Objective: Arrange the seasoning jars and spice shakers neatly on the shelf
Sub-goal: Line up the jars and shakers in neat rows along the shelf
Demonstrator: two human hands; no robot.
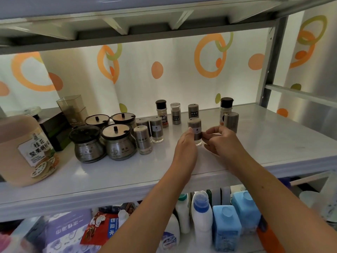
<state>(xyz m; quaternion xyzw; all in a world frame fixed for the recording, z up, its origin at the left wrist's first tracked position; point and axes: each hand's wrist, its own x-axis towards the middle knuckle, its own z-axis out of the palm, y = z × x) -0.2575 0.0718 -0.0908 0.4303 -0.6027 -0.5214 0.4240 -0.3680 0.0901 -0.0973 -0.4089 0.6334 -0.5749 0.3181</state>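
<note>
A steel spice shaker (194, 125) with a small white label stands upright on the white shelf (113, 172). My left hand (186, 145) touches its left side and my right hand (221, 139) pinches its right side. Several squat seasoning jars (120, 143) with dark lids stand grouped at the left. Beside them stand three steel shakers (145, 141). Behind are a black-capped pepper bottle (162, 112), a clear-topped shaker (176, 113) and another steel shaker (193, 110). At the right a steel shaker (231, 121) stands in front of a black-capped bottle (226, 105).
A large beige jug (23, 148) sits at the shelf's left end, with a dark box (54, 130) and a clear square container (71, 106) behind it. A grey upright post (271, 66) bounds the right. Detergent bottles (226, 229) fill the shelf below.
</note>
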